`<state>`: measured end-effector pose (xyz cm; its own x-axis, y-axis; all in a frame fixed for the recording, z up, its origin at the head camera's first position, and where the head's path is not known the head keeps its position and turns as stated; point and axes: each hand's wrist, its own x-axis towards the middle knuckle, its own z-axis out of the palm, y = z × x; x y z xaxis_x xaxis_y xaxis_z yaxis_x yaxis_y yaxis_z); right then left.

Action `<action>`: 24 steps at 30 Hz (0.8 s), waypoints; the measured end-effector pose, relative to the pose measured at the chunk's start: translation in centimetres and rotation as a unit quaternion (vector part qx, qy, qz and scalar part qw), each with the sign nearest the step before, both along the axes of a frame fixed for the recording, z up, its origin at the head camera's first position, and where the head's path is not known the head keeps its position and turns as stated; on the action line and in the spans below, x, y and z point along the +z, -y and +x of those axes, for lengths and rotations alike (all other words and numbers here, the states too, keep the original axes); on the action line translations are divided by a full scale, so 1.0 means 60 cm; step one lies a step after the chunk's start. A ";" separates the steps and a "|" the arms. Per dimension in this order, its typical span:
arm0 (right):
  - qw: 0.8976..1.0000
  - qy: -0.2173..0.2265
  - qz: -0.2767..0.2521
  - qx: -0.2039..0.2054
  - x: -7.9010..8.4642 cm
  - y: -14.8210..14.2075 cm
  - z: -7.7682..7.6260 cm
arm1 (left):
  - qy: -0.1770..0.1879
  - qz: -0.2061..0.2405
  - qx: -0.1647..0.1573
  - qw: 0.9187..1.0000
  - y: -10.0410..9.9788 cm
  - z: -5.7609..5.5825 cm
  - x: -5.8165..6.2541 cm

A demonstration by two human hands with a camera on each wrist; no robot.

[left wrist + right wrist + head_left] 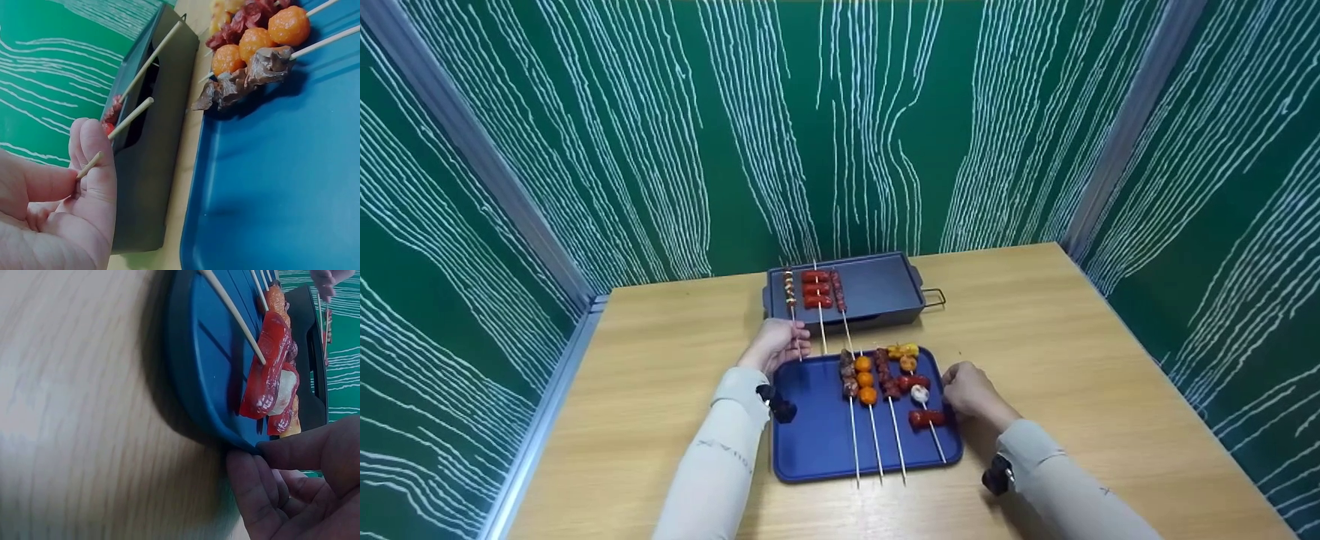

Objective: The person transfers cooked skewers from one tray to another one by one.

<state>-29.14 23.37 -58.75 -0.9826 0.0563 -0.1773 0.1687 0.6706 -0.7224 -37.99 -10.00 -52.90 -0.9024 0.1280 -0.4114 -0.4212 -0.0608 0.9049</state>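
My left hand pinches the bare end of a wooden stick between thumb and fingers. It belongs to the leftmost skewer, whose small mixed pieces lie on the dark grill. Beside it on the grill are a skewer of red sausages and a thin dark-red meat skewer. My right hand grips the right rim of the blue tray, thumb above and fingers below in the right wrist view. Orange balls on a skewer lie on the tray.
Also on the tray are a grey-brown meat skewer, a dark-red meat skewer and a mixed skewer with sausage pieces. A wire handle sticks out at the grill's right. Green walls enclose the wooden table.
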 end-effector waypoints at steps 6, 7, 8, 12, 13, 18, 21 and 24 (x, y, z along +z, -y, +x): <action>1.000 -0.002 -0.003 -0.001 -0.001 0.000 -0.002 | -0.008 -0.011 -0.010 1.000 0.003 0.010 0.018; 1.000 0.000 -0.004 -0.001 -0.001 0.000 -0.002 | -0.011 -0.012 -0.012 1.000 0.004 0.013 0.021; 1.000 0.003 -0.005 -0.001 -0.001 0.000 -0.002 | -0.014 -0.014 -0.014 1.000 0.005 0.016 0.024; 1.000 0.013 -0.006 -0.003 -0.001 0.001 -0.003 | -0.023 -0.016 -0.017 0.999 0.009 0.027 0.030; 1.000 0.014 -0.006 -0.003 -0.001 0.001 -0.003 | -0.025 -0.018 -0.018 0.999 0.010 0.031 0.030; 1.000 0.007 -0.007 -0.003 0.001 0.001 -0.002 | -0.038 -0.023 -0.024 0.999 0.013 0.050 0.034; 1.000 0.002 -0.010 0.003 0.002 0.001 0.000 | -0.046 -0.022 -0.026 0.998 0.015 0.061 0.034; 1.000 0.000 -0.013 0.007 0.003 0.002 0.001 | -0.048 -0.014 -0.029 0.998 0.017 0.071 0.033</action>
